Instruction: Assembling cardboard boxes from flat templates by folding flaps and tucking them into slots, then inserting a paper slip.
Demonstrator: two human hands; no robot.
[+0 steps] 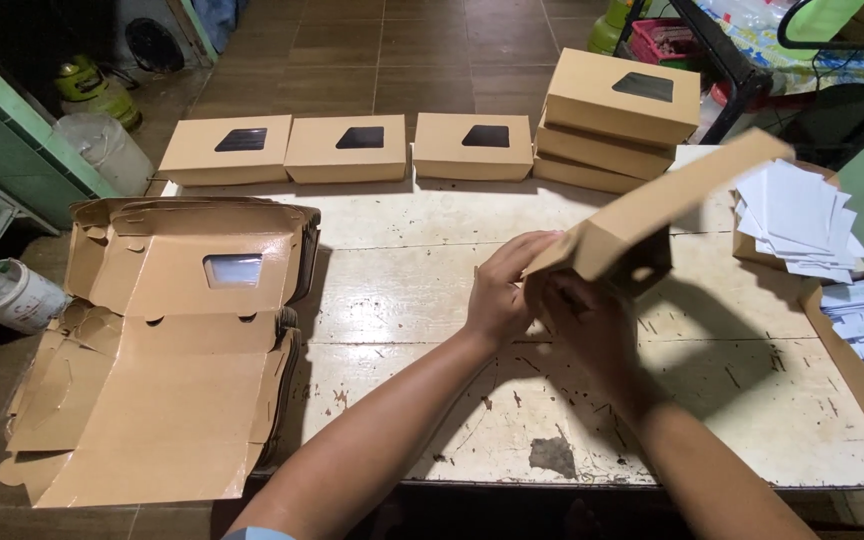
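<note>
- L hand [497,295]: fingers curled, closed on near corner of half-folded brown box [642,215].
- R hand [587,320]: held under box, mostly in shadow; grip can't be told.
- Box is held tilted above table [402,270], centre-right, lid raised.

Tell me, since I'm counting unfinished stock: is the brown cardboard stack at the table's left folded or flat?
Flat: the brown cardboard stack lies unfolded, flaps spread.

Three closed brown cardboard window boxes [360,148] sit in a row. Three more form a stack [616,122]. One half-folded brown cardboard box [642,215] is held up. One pile of flat box blanks [167,350]. Two heaps of white paper slips [800,218].
</note>
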